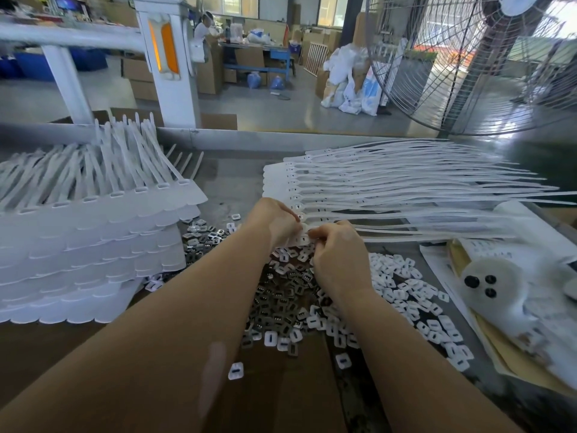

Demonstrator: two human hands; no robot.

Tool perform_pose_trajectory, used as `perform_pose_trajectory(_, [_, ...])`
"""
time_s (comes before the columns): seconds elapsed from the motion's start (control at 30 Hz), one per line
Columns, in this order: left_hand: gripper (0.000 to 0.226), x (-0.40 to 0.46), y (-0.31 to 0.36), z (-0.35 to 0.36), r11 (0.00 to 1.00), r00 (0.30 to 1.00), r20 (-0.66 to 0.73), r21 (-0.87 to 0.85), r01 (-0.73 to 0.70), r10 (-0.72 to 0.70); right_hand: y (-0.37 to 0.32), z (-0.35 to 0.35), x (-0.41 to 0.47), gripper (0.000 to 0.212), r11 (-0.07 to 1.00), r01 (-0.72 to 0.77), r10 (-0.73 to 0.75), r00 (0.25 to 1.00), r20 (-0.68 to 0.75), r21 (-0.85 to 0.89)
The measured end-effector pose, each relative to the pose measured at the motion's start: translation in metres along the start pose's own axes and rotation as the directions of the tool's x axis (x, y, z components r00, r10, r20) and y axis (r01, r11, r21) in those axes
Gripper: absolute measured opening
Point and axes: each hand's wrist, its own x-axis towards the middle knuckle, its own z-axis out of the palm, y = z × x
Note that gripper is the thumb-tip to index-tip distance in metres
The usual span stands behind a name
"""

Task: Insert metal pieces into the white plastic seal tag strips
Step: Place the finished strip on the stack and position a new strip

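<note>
Both hands meet at the near edge of a fanned row of long white plastic seal tag strips (pixel 390 189) that lies across the right half of the grey bench (pixel 228 179). The left hand (pixel 276 221) has its fingers curled down onto the head end of the nearest strip, gripping it. The right hand (pixel 335 250) pinches at the same spot, thumb and fingertips drawn together on the strip's head — a small piece seems to sit between them, though it is too hidden to be sure.

Just below the hands spreads a loose heap of small square metal pieces with slotted centres (pixel 281 295), dark and shiny, mixed with small white plastic square caps (pixel 406 289) that trail off to the right. More of the metal pieces lie by the left hand's wrist, beside a tall layered stack of white tag strip sheets (pixel 87 245) — their tails pointing up and away.

At the far right rests a white round plastic part with three black knobs (pixel 487 282) on papers. A large wire-caged floor fan (pixel 474 57) stands behind the bench.
</note>
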Motion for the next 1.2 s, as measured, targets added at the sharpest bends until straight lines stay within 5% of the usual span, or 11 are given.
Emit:
perform_pose_trajectory(0.33, [0.016,0.005,0.010,0.009,0.989,0.990,-0.021,0.043,0.139,-0.138,0.000,-0.001,0.001,0.028,1.000,-0.018,0.018,1.000,0.009,0.008])
perform_pose_trajectory(0.43, [0.011,0.004,0.012,0.009,0.972,0.989,-0.024,0.182,0.149,-0.147,0.000,-0.001,0.002,0.028,1.000,-0.021,0.021,1.000,0.012,0.005])
perform_pose_trajectory(0.8, [0.022,-0.005,0.006,-0.008,0.998,0.999,0.048,-0.068,0.011,-0.008,0.001,-0.002,0.001,0.029,1.000,-0.005,0.005,1.000,0.020,-0.011])
perform_pose_trajectory(0.9, [0.035,-0.014,0.003,-0.008,0.989,0.993,0.012,0.095,-0.116,0.115,0.000,-0.002,0.000,0.028,1.000,-0.002,0.002,1.000,0.029,-0.028])
perform_pose_trajectory(0.97, [0.032,-0.019,0.001,-0.007,0.824,0.950,-0.007,0.500,-0.266,0.311,-0.002,-0.002,-0.001,0.027,0.998,0.009,-0.006,0.999,0.040,-0.064])
perform_pose_trajectory(1.03, [0.027,-0.023,0.000,-0.005,0.579,0.876,0.063,0.727,-0.369,0.479,-0.003,-0.002,-0.003,0.027,0.994,0.032,-0.025,0.998,0.059,-0.105])
perform_pose_trajectory(1.2, [0.040,-0.032,-0.003,-0.005,0.327,0.806,0.191,0.844,-0.426,0.560,-0.006,-0.005,-0.008,0.027,0.975,0.116,-0.098,0.990,0.100,-0.188])
